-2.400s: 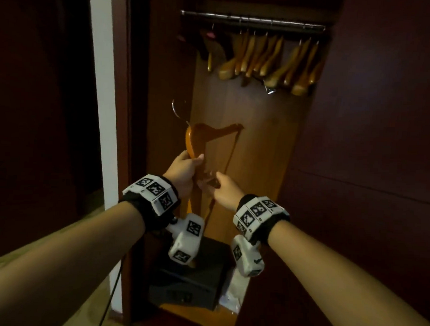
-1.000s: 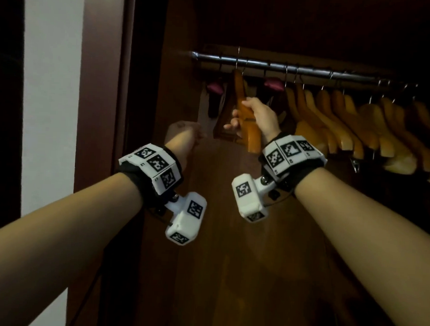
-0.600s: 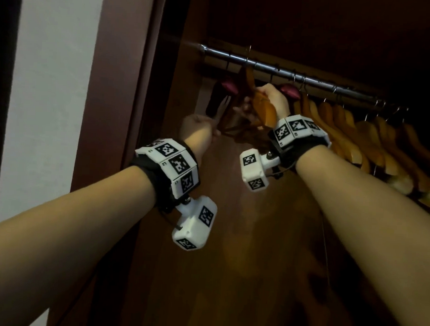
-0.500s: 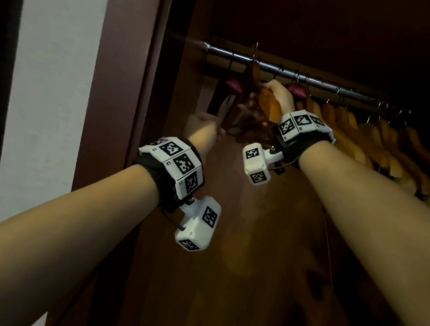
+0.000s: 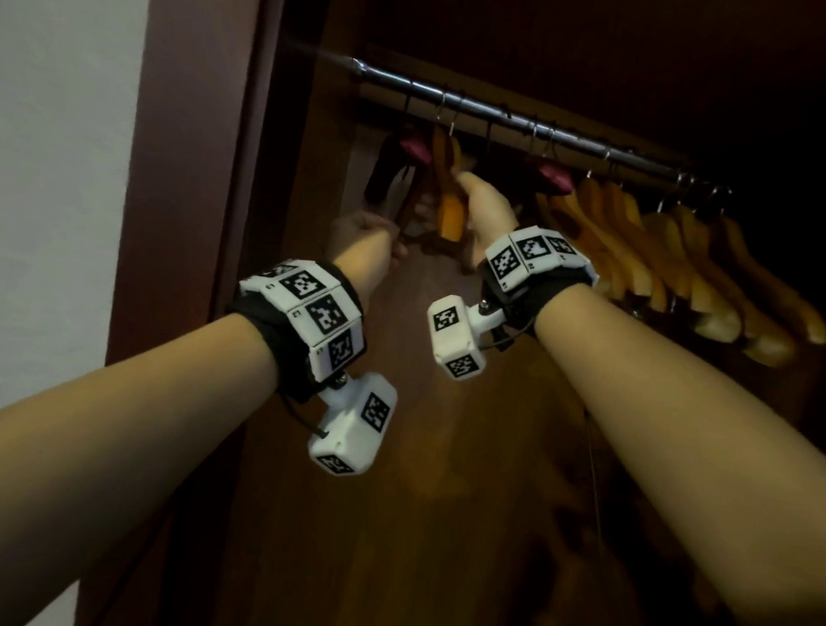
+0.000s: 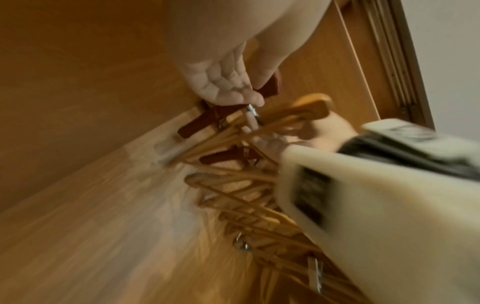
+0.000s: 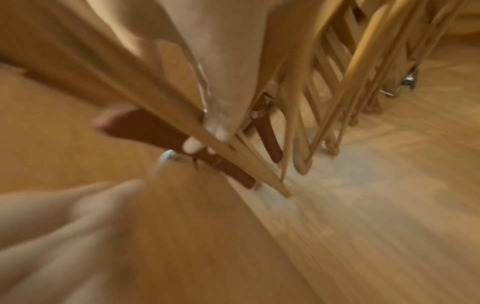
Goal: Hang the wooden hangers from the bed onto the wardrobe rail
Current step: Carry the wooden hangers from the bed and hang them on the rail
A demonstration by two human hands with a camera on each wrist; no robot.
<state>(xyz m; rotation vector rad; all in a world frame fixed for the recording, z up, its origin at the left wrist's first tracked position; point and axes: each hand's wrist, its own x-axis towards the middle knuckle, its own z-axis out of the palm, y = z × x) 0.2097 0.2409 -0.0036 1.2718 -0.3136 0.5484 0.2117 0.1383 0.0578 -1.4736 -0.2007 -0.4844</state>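
Note:
A wooden hanger hangs at the left end of the metal wardrobe rail, and its wire hook appears looped over the rail. My right hand grips the hanger's arm just below the hook. In the right wrist view the fingers curl against its wooden bars. My left hand sits lower left. In the left wrist view it curls round the arm of a dark red padded hanger.
Several more wooden hangers hang to the right along the rail. Two dark red padded hangers flank the held one. The wardrobe's side panel is close on the left, next to a white wall.
My right hand raised the wooden hanger from waist height up to the rail's left end. My left hand let go of it and moved onto the dark red padded hanger.

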